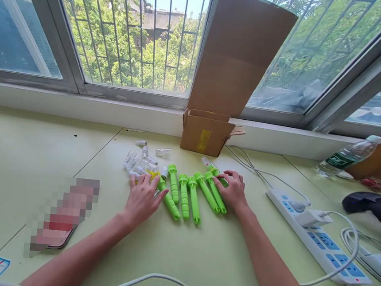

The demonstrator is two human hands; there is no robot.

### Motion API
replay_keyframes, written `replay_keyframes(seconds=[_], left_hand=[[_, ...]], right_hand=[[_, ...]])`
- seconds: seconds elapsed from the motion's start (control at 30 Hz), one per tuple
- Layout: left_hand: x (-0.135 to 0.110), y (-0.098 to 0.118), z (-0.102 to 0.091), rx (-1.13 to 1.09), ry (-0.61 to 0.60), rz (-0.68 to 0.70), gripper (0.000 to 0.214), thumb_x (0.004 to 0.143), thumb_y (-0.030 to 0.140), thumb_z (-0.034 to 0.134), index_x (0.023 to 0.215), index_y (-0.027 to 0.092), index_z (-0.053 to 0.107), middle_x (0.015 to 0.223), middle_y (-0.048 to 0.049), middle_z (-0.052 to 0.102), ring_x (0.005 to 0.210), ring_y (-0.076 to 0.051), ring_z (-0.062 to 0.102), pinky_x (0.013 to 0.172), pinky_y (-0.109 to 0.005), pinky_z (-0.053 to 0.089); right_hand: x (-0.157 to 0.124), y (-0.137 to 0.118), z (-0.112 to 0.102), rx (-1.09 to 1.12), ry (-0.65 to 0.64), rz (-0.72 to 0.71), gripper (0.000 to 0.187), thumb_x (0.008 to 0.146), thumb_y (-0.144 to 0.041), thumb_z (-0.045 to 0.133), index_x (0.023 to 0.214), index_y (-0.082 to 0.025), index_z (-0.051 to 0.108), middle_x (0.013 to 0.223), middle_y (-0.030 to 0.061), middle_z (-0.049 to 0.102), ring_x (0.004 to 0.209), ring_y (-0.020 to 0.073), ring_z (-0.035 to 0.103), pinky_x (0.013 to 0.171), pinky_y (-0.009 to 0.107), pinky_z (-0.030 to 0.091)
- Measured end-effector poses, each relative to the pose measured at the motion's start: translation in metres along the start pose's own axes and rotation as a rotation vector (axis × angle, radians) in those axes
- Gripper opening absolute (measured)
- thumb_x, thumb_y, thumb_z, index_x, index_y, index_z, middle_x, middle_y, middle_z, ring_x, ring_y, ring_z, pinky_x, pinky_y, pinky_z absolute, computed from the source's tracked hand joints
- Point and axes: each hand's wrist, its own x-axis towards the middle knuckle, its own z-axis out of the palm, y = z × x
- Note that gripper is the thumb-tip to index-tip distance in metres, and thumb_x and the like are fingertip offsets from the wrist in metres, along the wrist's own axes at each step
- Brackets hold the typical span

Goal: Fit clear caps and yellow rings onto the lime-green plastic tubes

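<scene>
1. Your left grip (143, 200) and right grip (233, 191) curl over outer green tubes (173, 207); whether either grasps one, I cannot tell.
2. A sideways nudge could roll the tubes between them across the tabletop (173, 261).
3. Count seven visible tubes, one box (194, 133) beyond; clear pieces (133, 159) past your left grip overlap, uncountable.

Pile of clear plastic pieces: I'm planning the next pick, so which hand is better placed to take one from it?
Probably the left hand: it is directly beside the clear plastic pieces, while the right hand is at the opposite end of the row of green plastic tubes.
</scene>
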Motion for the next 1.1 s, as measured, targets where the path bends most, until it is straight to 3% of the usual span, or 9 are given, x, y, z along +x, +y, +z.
replay_keyframes(seconds=[0.3,0.6,0.83,1.1], left_hand=[[0.01,-0.001,0.007,-0.073,-0.026,-0.064,0.043,0.093,0.05,0.04,0.119,0.021,0.056,0.105,-0.0117,0.065,0.112,-0.032,0.05,0.104,-0.061,0.021],[0.015,-0.007,0.012,-0.308,-0.021,-0.138,0.033,0.091,0.047,0.048,0.109,0.023,0.061,0.106,-0.0067,0.067,0.116,-0.029,0.049,0.101,-0.051,0.025],[0.016,-0.01,0.014,-0.4,0.033,-0.134,0.02,0.089,0.028,0.053,0.106,0.025,0.062,0.096,-0.0016,0.069,0.103,-0.025,0.056,0.096,-0.045,0.03],[0.017,-0.011,0.011,-0.404,0.048,-0.129,0.027,0.082,0.012,0.051,0.103,0.025,0.061,0.098,-0.0018,0.069,0.102,-0.024,0.056,0.094,-0.044,0.032]], right_hand=[[0.0,-0.002,-0.002,-0.018,-0.011,0.012,0.037,0.082,-0.056,0.053,0.087,-0.025,0.071,0.111,0.0091,0.055,0.106,0.0298,0.047,0.088,0.045,0.039],[-0.002,-0.011,-0.007,-0.058,-0.055,-0.008,0.038,0.082,-0.056,0.053,0.075,-0.024,0.07,0.113,0.0089,0.056,0.107,0.0302,0.047,0.087,0.046,0.038],[-0.003,-0.014,-0.008,-0.056,-0.082,-0.017,0.038,0.082,-0.057,0.053,0.075,-0.024,0.07,0.116,0.0096,0.055,0.11,0.0306,0.047,0.087,0.046,0.037],[-0.004,-0.012,-0.006,-0.055,-0.09,-0.032,0.038,0.082,-0.058,0.053,0.076,-0.025,0.071,0.116,0.0096,0.057,0.109,0.0307,0.048,0.088,0.047,0.036]])
